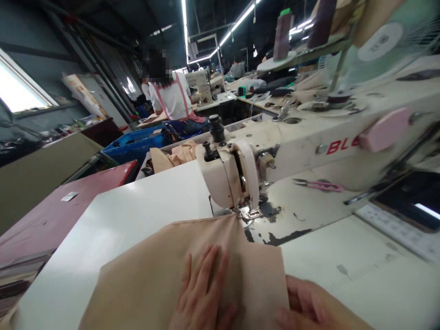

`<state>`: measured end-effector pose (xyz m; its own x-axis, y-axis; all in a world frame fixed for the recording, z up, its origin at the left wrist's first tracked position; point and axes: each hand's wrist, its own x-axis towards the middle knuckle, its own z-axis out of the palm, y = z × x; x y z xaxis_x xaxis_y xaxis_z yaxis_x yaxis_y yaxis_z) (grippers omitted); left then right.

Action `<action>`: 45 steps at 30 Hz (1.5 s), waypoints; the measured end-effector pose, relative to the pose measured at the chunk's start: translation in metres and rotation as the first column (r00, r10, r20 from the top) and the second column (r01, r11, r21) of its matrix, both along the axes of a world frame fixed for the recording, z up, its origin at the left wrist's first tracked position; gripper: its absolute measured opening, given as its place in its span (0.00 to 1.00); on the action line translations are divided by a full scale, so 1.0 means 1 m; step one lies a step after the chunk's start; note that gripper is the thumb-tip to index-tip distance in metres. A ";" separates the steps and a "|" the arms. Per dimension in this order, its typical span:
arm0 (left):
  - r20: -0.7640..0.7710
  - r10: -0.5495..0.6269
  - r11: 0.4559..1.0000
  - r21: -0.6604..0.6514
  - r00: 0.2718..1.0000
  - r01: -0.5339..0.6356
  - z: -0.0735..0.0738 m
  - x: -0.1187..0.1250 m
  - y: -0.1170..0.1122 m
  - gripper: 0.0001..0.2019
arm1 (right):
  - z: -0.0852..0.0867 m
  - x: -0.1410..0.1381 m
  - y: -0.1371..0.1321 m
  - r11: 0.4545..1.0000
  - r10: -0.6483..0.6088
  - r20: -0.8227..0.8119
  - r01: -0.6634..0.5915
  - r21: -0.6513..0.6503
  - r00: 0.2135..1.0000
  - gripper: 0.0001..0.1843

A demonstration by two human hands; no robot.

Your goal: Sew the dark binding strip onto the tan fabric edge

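A large piece of tan fabric lies on the white table in front of a sewing machine. Its far edge reaches the machine's needle area, where the cloth gathers in small creases. My left hand rests flat on the fabric with its fingers stretched out. At the fabric's right edge, my right hand pinches the cloth between thumb and curled fingers. The needle itself is too small to make out.
Pink-handled thread snips lie on the machine bed, with a dark phone farther right. Behind the machine stand a blue crate and a bin of tan pieces. A person sits beyond, back turned.
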<state>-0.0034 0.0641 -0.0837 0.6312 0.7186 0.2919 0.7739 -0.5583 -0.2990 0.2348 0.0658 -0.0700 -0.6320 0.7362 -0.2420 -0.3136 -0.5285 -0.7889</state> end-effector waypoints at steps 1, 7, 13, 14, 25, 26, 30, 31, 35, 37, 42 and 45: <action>0.003 -0.012 1.000 0.004 1.000 0.012 -0.001 0.001 0.000 0.34 | 0.000 0.001 0.005 0.997 -0.081 0.049 0.080 0.012 0.996 0.26; 0.339 -0.041 0.956 -0.260 0.940 0.135 0.023 0.033 0.025 0.23 | 0.002 0.012 0.033 0.925 -0.379 0.374 0.338 0.174 0.846 0.18; 0.502 0.107 0.756 -0.602 0.858 0.258 0.047 0.074 0.063 0.10 | -0.001 0.009 0.032 0.906 -0.412 0.353 0.339 0.252 0.840 0.15; 0.520 0.111 0.737 -0.615 0.847 0.281 0.048 0.076 0.066 0.08 | -0.001 0.009 0.031 0.907 -0.412 0.344 0.340 0.249 0.844 0.15; 0.627 0.171 0.730 -0.599 0.760 0.330 0.038 0.081 0.071 0.06 | 0.004 0.009 0.030 0.897 -0.426 0.356 0.338 0.285 0.832 0.21; 0.630 0.152 0.745 -0.579 0.761 0.330 0.037 0.079 0.072 0.07 | 0.002 0.006 0.027 0.895 -0.427 0.367 0.330 0.298 0.827 0.24; 0.615 0.116 0.853 -0.464 0.780 0.239 0.033 0.065 0.080 0.10 | -0.013 -0.009 0.009 0.935 -0.265 0.485 0.099 0.340 0.833 0.29; 0.612 0.159 0.864 -0.466 0.775 0.191 0.032 0.061 0.084 0.09 | -0.016 -0.012 0.006 0.942 -0.213 0.494 0.043 0.333 0.843 0.27; 0.593 0.350 0.848 -0.530 0.725 0.024 0.026 0.054 0.099 0.08 | -0.012 -0.017 0.012 0.948 -0.227 0.507 0.070 0.310 0.831 0.23; 0.586 0.390 0.845 -0.535 0.710 -0.021 0.022 0.054 0.104 0.08 | -0.007 -0.016 0.019 0.949 -0.243 0.540 0.083 0.303 0.806 0.23; 0.575 0.420 0.839 -0.541 0.702 -0.059 0.009 0.055 0.110 0.09 | -0.012 -0.013 0.027 0.957 -0.217 0.501 0.081 0.279 0.838 0.24; 0.567 0.415 0.850 -0.520 0.712 -0.081 0.006 0.055 0.112 0.09 | -0.018 -0.011 0.029 0.960 -0.208 0.495 0.078 0.270 0.843 0.24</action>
